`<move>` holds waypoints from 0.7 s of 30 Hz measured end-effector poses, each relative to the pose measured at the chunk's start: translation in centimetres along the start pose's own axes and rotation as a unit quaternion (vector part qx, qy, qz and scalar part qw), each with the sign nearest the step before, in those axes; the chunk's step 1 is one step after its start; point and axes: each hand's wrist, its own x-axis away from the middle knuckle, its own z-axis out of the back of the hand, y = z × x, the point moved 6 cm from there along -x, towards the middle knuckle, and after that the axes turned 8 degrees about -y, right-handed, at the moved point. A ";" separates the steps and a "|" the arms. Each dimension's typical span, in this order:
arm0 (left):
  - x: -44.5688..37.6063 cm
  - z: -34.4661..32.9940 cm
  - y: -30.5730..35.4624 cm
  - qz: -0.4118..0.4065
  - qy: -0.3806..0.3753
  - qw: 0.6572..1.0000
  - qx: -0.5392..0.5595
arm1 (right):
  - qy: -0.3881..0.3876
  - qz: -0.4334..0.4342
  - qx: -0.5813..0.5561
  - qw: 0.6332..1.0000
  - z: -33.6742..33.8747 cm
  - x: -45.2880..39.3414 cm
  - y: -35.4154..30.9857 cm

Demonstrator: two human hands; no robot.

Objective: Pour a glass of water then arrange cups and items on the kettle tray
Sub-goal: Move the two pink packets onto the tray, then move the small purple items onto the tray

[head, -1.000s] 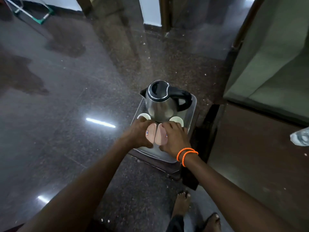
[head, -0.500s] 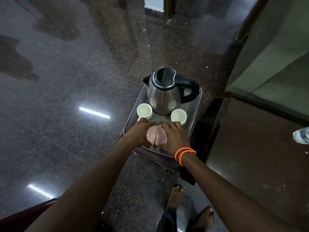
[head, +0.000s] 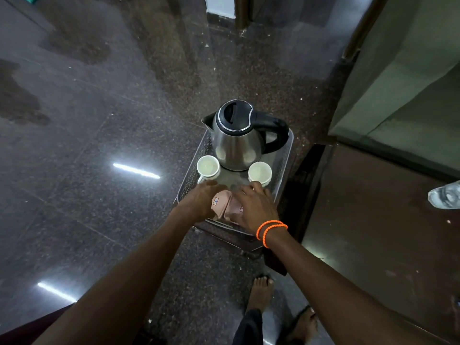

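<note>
We see a dark, shiny stone floor (head: 99,145) with tiny specks in it. Two long white lights (head: 136,170) shine back from it — bright stripes. Far off stands a white wall (head: 219,6) beside a brown door frame (head: 242,11). On our right sits a big green box (head: 403,78) — near a brown table top (head: 373,220).

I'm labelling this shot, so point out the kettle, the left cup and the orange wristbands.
kettle (head: 236,148), head view, on its steel body.
left cup (head: 208,166), head view, inside the bowl.
orange wristbands (head: 271,229), head view, on the bands at the right wrist.
</note>
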 end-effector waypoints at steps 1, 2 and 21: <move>0.1 0.1 0.1 -0.004 0.001 1.000 -0.005 | 0.009 0.003 -0.015 1.000 0.3 0.2 0.1; 0.2 0.3 0.3 -0.009 0.007 1.000 -0.009 | 0.022 0.006 -0.026 0.999 0.6 0.3 0.3; -5.9 -4.2 28.1 -0.206 0.151 0.967 -0.005 | 0.178 -0.232 -0.038 0.955 4.1 19.6 23.0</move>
